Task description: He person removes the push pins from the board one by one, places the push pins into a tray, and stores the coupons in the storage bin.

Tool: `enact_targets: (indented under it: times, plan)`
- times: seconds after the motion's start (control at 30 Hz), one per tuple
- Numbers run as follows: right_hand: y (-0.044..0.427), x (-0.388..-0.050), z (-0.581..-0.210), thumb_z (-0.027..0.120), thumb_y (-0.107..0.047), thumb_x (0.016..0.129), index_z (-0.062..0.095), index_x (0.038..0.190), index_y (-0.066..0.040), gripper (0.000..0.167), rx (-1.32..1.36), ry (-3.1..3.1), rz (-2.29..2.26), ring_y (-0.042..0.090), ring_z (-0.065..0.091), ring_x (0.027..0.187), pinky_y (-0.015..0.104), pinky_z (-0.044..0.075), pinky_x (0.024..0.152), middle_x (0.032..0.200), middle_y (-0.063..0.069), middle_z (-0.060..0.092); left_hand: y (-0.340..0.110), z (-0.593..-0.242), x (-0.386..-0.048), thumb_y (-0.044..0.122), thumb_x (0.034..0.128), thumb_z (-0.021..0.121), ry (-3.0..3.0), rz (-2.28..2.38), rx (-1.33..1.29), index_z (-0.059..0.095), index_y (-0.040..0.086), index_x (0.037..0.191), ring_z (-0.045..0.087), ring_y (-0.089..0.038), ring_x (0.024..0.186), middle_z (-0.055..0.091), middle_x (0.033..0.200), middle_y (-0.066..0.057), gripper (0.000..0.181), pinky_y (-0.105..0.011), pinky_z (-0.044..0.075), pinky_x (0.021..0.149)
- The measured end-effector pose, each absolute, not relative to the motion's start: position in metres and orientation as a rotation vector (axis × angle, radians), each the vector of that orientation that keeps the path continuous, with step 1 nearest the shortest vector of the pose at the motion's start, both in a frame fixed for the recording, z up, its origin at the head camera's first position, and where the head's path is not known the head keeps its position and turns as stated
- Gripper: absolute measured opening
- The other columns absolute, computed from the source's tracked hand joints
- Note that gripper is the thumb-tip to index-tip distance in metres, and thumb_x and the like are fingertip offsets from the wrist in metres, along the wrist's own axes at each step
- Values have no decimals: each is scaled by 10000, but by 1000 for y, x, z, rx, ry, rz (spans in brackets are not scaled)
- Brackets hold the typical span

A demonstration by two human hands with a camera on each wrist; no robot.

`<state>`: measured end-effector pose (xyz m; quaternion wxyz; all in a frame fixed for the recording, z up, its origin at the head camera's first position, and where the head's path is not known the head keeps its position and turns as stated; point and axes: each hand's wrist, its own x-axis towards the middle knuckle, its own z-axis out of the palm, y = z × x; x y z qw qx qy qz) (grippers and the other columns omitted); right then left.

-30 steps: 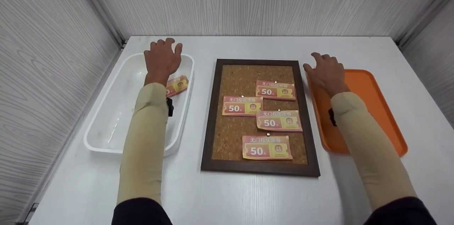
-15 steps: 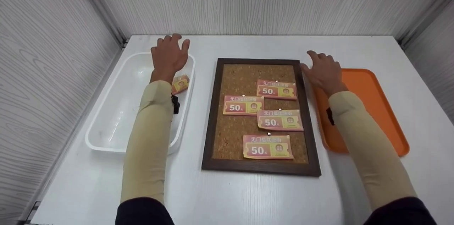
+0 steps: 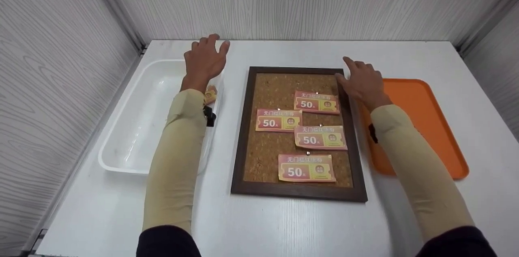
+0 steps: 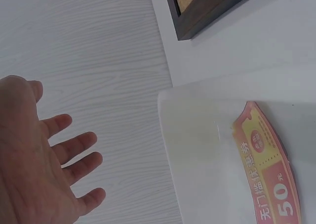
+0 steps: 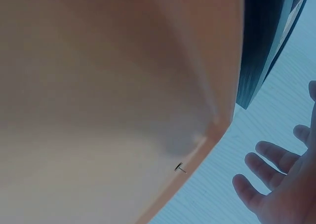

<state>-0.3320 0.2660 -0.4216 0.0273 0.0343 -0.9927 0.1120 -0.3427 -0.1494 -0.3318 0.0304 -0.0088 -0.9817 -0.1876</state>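
Note:
My left hand [image 3: 204, 60] hangs with spread, relaxed fingers over the back right corner of the white bin [image 3: 106, 143], holding nothing. In the left wrist view its palm [image 4: 29, 160] is bare, and a pink and yellow coupon [image 4: 269, 169] lies in the bin. My right hand [image 3: 365, 82] is empty, between the cork board's [image 3: 263, 159] back right corner and the orange tray [image 3: 436, 135]. The right wrist view shows that hand [image 5: 286, 189] with fingers apart and a small pin [image 5: 180, 168] at the tray's edge. Several coupons [image 3: 306, 168] are pinned on the board.
The dark wooden frame [image 3: 298, 192] of the board lies mid-table on the white tabletop [image 3: 259, 228]. A grey wood-grain panel [image 3: 284, 1] rises behind the table, with similar panels on the left and right sides.
My left hand has moved right and slightly away, from over the bin's inside to its back right corner. My right hand has shifted left, off the tray toward the board's frame.

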Motion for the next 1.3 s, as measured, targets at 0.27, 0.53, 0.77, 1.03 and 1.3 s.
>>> enact_targets:
  times: [0.27, 0.53, 0.77, 1.03, 1.3]
  plan:
    - [255, -331, -420, 304, -623, 973, 190, 1552, -196, 728, 157, -3052, 389, 507, 332, 1347, 662, 289, 1055, 1506, 264, 345, -148, -332, -343, 569, 1003, 229, -2990, -590, -33, 285, 190, 1518, 302, -324, 1424, 330, 1555, -113, 642, -562, 234, 1132]
    - [249, -331, -419, 320, -626, 969, 187, 1554, -211, 729, 197, -3047, 454, 497, 316, 1364, 655, 276, 1068, 1522, 251, 329, -141, -333, -340, 572, 1002, 244, -2958, -643, -73, 317, 178, 1500, 320, -314, 1410, 352, 1537, -111, 640, -551, 244, 1126]
    - [245, -329, -416, 325, -633, 963, 178, 1556, -220, 738, 211, -3060, 474, 503, 317, 1362, 657, 268, 1072, 1526, 256, 321, -130, -330, -338, 573, 1001, 247, -2941, -678, -121, 326, 187, 1496, 309, -293, 1412, 353, 1535, -96, 632, -538, 230, 1136]
    - [241, -330, -414, 330, -630, 962, 167, 1556, -208, 746, 227, -3084, 495, 515, 346, 1336, 647, 292, 1063, 1501, 281, 345, -118, -329, -333, 565, 1004, 273, -2925, -696, -151, 339, 191, 1487, 312, -286, 1410, 360, 1531, -82, 614, -527, 228, 1139]
    - [235, -329, -411, 372, -634, 953, 172, 1551, -223, 753, 232, -3128, 502, 486, 348, 1351, 625, 309, 1071, 1505, 251, 352, -104, -333, -329, 558, 1007, 276, -2946, -675, -187, 339, 206, 1486, 317, -280, 1411, 360, 1529, -69, 598, -518, 231, 1144]
